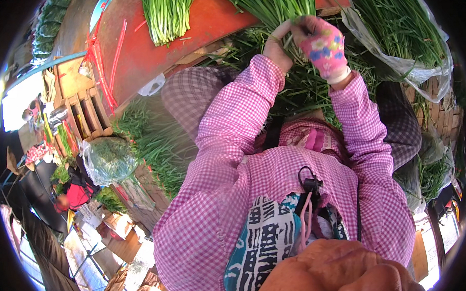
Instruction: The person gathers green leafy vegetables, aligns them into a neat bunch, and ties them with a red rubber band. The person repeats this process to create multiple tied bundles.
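My left hand (277,50), bare, has its fingers closed around green leafy stalks (297,7) at the top centre. My right hand (319,49), in a pink floral glove, is just to the right, its fingers curled on the same stalks, the fingertips partly hidden. Above my hands a bunch of long greens (266,1) lies across the edge of a red board (213,15). Another bundle with pale stems (167,24) lies on the board to the left. Loose greens (339,106) are heaped below my hands, over my lap.
Long greens (398,27) in a plastic bag fill the upper right. Red ties (104,73) hang at the board's left. More loose greens (145,138), a wooden crate (85,114) and a plastic bag (110,160) are on the left. A distant person in red (80,192) is at far left.
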`<state>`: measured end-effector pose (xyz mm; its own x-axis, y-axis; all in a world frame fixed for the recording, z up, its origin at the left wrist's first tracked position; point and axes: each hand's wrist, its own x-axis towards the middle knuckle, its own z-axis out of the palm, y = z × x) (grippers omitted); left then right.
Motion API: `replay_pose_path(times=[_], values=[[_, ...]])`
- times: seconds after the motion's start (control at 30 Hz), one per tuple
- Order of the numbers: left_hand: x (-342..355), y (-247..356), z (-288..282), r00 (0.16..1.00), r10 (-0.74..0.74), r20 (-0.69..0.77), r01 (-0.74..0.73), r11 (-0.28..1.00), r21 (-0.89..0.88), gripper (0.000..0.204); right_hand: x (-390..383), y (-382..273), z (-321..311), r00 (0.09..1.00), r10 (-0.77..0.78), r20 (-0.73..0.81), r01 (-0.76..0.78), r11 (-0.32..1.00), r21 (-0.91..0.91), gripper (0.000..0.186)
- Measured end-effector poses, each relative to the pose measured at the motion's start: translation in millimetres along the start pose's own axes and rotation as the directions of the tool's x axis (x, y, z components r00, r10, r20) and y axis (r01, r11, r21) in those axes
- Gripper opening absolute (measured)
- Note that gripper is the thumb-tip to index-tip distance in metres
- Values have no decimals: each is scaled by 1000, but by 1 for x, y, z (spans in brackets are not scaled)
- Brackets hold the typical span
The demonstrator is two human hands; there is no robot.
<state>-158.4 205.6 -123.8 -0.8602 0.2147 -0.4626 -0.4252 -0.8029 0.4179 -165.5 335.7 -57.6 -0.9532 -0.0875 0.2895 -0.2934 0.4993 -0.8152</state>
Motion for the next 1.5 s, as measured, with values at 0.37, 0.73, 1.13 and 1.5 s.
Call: replay_pose_path(times=[0.37, 0.73, 1.13, 1.5], values=[[4, 25, 6, 915, -32, 402, 28, 999, 14, 78, -57, 38, -58, 291, 273, 917, 600, 695, -397, 15], [-2, 14, -3, 967, -3, 254, -4, 1000, 29, 68, 8, -25, -41, 950, -10, 312, 145, 899, -412, 47], [-6, 12, -12, 960, -136, 246, 182, 967, -178, 71, 18, 1, -32, 913, 287, 290, -316, 947, 57, 31], [-4, 3, 0, 974, -26, 226, 47, 995, -89, 65, -6, 2, -20, 876, 451, 174, -478, 756, 447, 22]])
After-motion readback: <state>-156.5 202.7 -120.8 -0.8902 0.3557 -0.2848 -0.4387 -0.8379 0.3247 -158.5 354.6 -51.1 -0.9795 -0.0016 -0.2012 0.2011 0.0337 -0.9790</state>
